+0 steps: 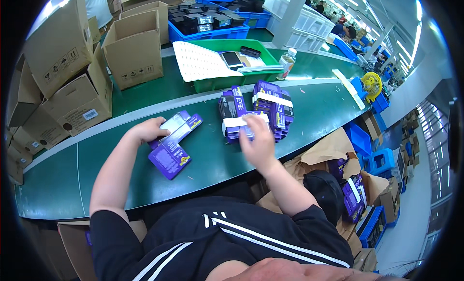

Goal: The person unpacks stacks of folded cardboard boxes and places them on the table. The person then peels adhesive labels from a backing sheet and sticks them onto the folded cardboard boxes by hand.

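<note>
My left hand [151,130] grips the upper left edge of a flattened purple carton [169,160], its thumb on top. The carton lies on the green work table with its flaps spread out and a pale panel showing. Over a stack of flat purple cartons [234,106], my right hand [261,143] has its fingers apart, the tips at the white band [235,122] around the stack. Whether they press on the band I cannot tell. Touching that stack on its right is a second banded stack of purple cartons [280,116].
Behind the stacks are a green bin [203,83] with papers and a phone [232,60], and a bottle [287,63]. Open brown boxes [133,51] crowd the left. A blue crate [193,36] holds black items. At right are a white strip [348,89] and a yellow fan [372,86].
</note>
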A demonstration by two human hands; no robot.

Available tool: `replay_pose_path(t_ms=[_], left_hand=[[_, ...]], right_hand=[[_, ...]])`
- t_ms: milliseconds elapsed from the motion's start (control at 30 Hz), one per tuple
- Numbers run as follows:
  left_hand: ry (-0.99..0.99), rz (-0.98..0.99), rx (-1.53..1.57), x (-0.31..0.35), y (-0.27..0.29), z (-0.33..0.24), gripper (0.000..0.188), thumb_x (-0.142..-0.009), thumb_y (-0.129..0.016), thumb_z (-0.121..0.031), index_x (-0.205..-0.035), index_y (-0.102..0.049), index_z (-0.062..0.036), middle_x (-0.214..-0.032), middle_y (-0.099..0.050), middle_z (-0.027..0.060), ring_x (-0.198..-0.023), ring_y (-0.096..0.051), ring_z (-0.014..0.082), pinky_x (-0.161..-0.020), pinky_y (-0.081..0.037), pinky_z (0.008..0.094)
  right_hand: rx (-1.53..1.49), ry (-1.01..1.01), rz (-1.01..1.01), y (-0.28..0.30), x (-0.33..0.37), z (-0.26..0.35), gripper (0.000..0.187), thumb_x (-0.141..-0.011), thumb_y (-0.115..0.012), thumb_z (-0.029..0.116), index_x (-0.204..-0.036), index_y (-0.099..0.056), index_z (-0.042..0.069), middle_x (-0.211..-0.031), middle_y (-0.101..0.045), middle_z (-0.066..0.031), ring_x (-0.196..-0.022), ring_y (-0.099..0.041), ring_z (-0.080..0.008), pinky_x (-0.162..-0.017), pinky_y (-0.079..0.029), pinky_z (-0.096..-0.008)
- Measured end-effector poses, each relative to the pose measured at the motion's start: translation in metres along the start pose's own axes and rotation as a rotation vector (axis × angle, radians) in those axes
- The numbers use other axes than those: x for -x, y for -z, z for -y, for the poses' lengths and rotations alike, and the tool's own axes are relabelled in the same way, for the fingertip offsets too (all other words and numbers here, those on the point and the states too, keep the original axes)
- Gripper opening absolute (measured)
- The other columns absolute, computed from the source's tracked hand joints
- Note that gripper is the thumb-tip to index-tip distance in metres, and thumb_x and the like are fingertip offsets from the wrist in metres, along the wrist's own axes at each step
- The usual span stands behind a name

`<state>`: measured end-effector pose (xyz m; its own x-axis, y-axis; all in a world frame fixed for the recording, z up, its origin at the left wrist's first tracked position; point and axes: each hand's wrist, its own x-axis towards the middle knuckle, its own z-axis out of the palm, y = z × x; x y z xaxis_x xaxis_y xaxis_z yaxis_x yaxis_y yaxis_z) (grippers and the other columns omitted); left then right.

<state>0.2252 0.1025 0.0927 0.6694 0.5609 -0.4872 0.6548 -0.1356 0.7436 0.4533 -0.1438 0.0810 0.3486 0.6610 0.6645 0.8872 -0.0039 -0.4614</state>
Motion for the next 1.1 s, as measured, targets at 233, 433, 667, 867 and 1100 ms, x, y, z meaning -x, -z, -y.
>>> replay_pose_path(t_ms=[233,433,667,867,1100], left_hand=[[-0.348,-0.564,-0.982,-0.014,-0.023,0.007,0.031,-0.087,-0.062,-0.018,-0.112,-0.064,0.0016,-0.093,-0.067,0.0159,-0.076,-0.063,0.0313,-0.076,-0.054,0.0401],[0.121,0.603,-0.803,0.165,-0.072,0.065,0.027,-0.086,-0.056,-0.023,-0.100,-0.074,-0.0090,-0.090,-0.072,0.0097,-0.074,-0.062,0.0274,-0.072,-0.050,0.0408],[0.874,0.084,0.166,0.340,-0.201,0.248,0.064,-0.088,-0.066,-0.048,-0.136,-0.059,-0.0060,-0.138,-0.058,0.0157,-0.123,-0.058,0.0295,-0.098,-0.048,0.0422],[1.031,0.301,-0.167,0.318,-0.193,0.245,0.065,-0.089,-0.063,-0.051,-0.135,-0.058,-0.0053,-0.133,-0.061,0.0120,-0.121,-0.058,0.0256,-0.098,-0.047,0.0389],[0.805,0.244,0.131,0.254,-0.195,0.315,0.047,-0.087,-0.064,-0.032,-0.123,-0.063,-0.0014,-0.118,-0.064,0.0110,-0.104,-0.060,0.0240,-0.089,-0.049,0.0355]], right_hand=[[0.423,-0.327,0.316,0.029,-0.050,-0.056,0.039,-0.092,-0.059,0.022,-0.124,-0.061,0.001,-0.119,-0.063,-0.0188,-0.101,-0.065,-0.0360,-0.089,-0.053,-0.0404],[0.432,-0.590,0.791,0.027,-0.070,-0.067,0.051,-0.099,-0.049,0.036,-0.137,-0.053,0.003,-0.133,-0.058,-0.0209,-0.115,-0.062,-0.0355,-0.098,-0.051,-0.0412],[0.168,-0.625,0.862,0.014,-0.076,-0.082,0.060,-0.098,-0.050,0.041,-0.141,-0.049,-0.001,-0.138,-0.055,-0.0255,-0.118,-0.062,-0.0373,-0.101,-0.050,-0.0431],[0.081,-0.670,0.809,0.012,-0.073,-0.089,0.066,-0.095,-0.054,0.046,-0.140,-0.050,-0.001,-0.136,-0.056,-0.0250,-0.120,-0.061,-0.0357,-0.103,-0.049,-0.0427],[0.107,-0.669,0.911,0.010,-0.074,-0.085,0.063,-0.096,-0.055,0.045,-0.140,-0.051,0.001,-0.137,-0.056,-0.0234,-0.121,-0.060,-0.0345,-0.103,-0.049,-0.0417]])
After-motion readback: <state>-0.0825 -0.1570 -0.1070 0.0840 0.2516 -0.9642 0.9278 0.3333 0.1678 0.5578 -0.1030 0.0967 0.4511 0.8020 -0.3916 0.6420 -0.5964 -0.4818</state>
